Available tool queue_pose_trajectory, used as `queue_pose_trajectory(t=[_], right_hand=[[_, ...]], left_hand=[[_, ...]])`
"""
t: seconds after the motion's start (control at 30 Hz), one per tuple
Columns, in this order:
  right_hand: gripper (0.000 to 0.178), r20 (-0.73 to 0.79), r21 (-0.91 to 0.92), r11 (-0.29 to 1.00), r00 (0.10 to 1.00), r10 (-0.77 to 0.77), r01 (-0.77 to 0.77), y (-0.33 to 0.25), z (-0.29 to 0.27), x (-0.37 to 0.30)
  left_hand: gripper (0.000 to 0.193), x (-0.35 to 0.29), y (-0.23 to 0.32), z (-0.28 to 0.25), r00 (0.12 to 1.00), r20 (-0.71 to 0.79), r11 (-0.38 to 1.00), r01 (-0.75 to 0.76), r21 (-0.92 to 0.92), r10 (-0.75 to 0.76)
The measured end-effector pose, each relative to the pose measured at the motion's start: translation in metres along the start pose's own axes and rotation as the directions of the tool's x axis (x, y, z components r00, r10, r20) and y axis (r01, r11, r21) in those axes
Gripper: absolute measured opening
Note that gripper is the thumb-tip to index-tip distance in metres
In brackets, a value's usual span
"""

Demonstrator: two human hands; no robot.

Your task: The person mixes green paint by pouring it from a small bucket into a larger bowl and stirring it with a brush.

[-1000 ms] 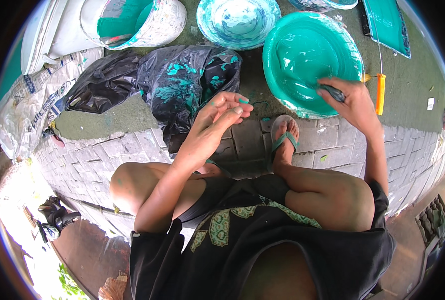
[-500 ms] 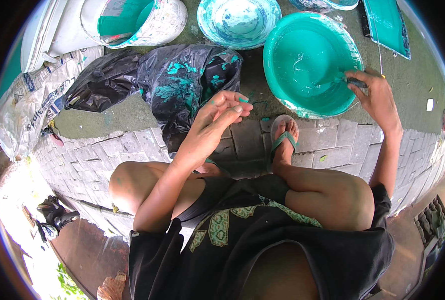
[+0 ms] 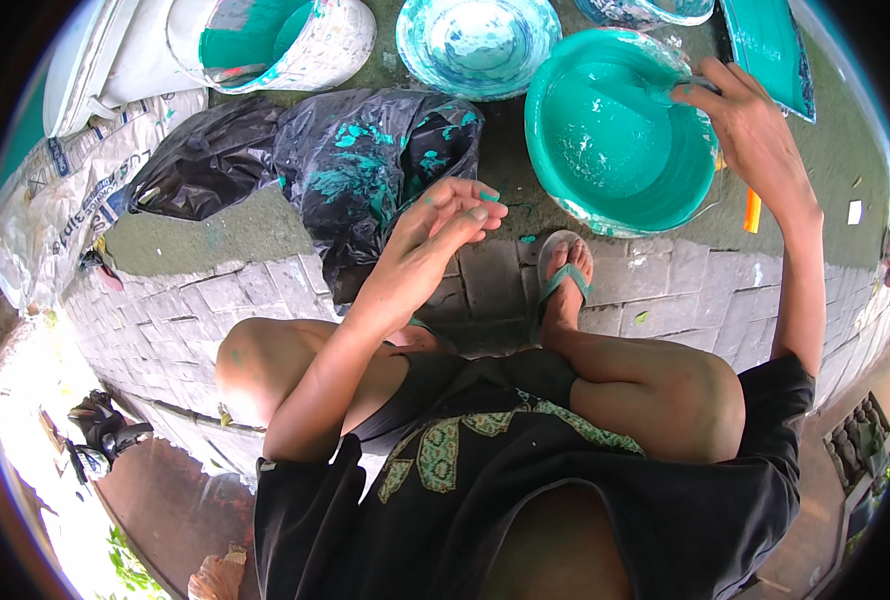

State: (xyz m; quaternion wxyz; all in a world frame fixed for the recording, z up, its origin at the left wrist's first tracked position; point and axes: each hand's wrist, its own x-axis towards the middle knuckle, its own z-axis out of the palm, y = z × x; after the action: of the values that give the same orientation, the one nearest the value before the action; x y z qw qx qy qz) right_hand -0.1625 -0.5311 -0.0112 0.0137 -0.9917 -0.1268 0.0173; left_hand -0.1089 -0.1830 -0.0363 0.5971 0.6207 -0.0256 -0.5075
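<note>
A round basin (image 3: 620, 140) of teal-green paint stands at the upper right of the head view, its rim crusted with paint. My right hand (image 3: 745, 115) is closed round a hand tool at the basin's far right rim. The tool's working end (image 3: 655, 88) is coated in paint and dips into the basin; its exact kind is hidden. My left hand (image 3: 445, 220) hovers in front of a black plastic bag (image 3: 355, 170) smeared with paint. Its fingers are loosely bent and apart, hold nothing, and carry green paint on their tips.
A white bucket (image 3: 340, 50) with green paint inside lies tilted at the upper left. Beside the basin stands a paint-stained bowl (image 3: 478, 45). A green paint tray (image 3: 773, 55) lies at the far right, with an orange handle-like piece (image 3: 752, 212) nearer. A sandalled foot (image 3: 567, 280) rests on the pavers.
My right hand has moved up and away along the basin's right rim, carrying the tool through the paint. The orange piece now shows more fully. My left hand has stayed almost still.
</note>
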Motion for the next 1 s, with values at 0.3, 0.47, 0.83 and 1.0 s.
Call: queue_pose_trajectory(t=[0.3,0.47,0.83,1.0], right_hand=[[0.031,0.014,0.147,0.974,0.984,-0.176,0.172,0.019,-0.003,0.029],[0.029,-0.111,0.05,0.971,0.967,-0.228,0.235,0.036,0.002,0.042],[0.025,0.095,0.23,0.952,0.978,0.184,-0.202,0.055,-0.008,-0.015],[0.027,0.23,0.346,0.855,0.918,0.323,-0.387,0.039,-0.01,-0.046]], left_hand=[[0.035,0.005,0.004,-0.003,0.999,0.021,0.999,-0.03,0.022,0.029],[0.034,0.002,0.007,0.0,0.999,0.025,0.999,-0.047,0.006,0.047],[0.031,-0.005,0.004,-0.001,0.996,0.028,0.996,-0.085,-0.012,0.085],[0.032,-0.004,0.002,0.0,0.995,0.039,0.996,-0.092,-0.012,0.093]])
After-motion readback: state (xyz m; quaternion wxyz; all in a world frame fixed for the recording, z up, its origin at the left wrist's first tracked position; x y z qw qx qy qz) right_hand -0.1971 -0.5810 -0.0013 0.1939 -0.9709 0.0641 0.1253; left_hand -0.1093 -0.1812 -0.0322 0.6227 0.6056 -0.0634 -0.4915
